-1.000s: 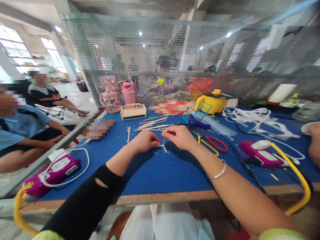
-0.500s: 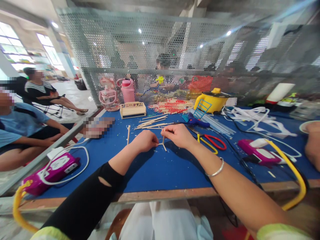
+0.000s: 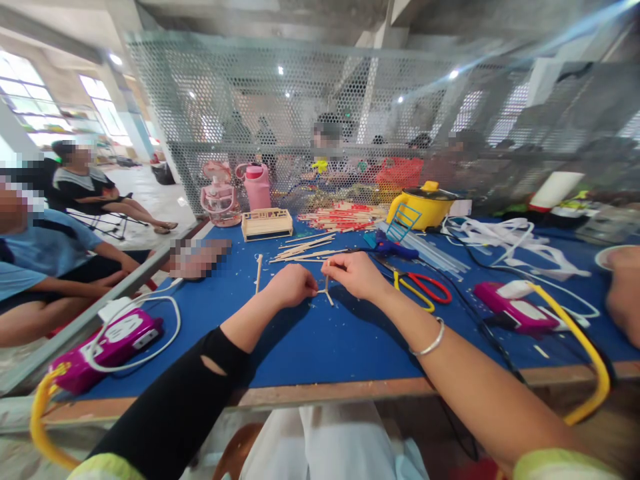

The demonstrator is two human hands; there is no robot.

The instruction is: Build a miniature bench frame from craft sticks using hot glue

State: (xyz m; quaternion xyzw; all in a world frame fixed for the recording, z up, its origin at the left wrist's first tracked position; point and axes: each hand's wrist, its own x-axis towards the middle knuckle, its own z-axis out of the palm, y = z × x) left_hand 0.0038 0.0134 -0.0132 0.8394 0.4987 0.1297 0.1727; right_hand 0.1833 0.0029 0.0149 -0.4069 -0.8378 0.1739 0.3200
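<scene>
A small joint of thin wooden sticks (image 3: 330,299) stands between my hands on the blue table mat. One stick rises into the pinched fingers of my right hand (image 3: 356,272); short pieces branch out at its foot. My left hand (image 3: 294,285), fingers pinched, grips the end of the left piece. To the left, a single wooden stick (image 3: 259,272) lies on the mat. Loose wooden sticks (image 3: 305,247) are piled just beyond my hands. A blue glue gun (image 3: 399,249) and scissors with red and yellow handles (image 3: 431,288) lie right of my right hand.
Behind stand a small wooden frame (image 3: 267,225), pink bottles (image 3: 257,188), red-tipped sticks (image 3: 343,217) and a yellow pot (image 3: 425,210). Purple power strips (image 3: 113,347) with cords flank the mat. Another person's hand (image 3: 625,287) is at the right edge; people sit at left.
The view has shifted slightly. Both hands keep their hold on the wooden sticks, with hardly any movement at the fingers.
</scene>
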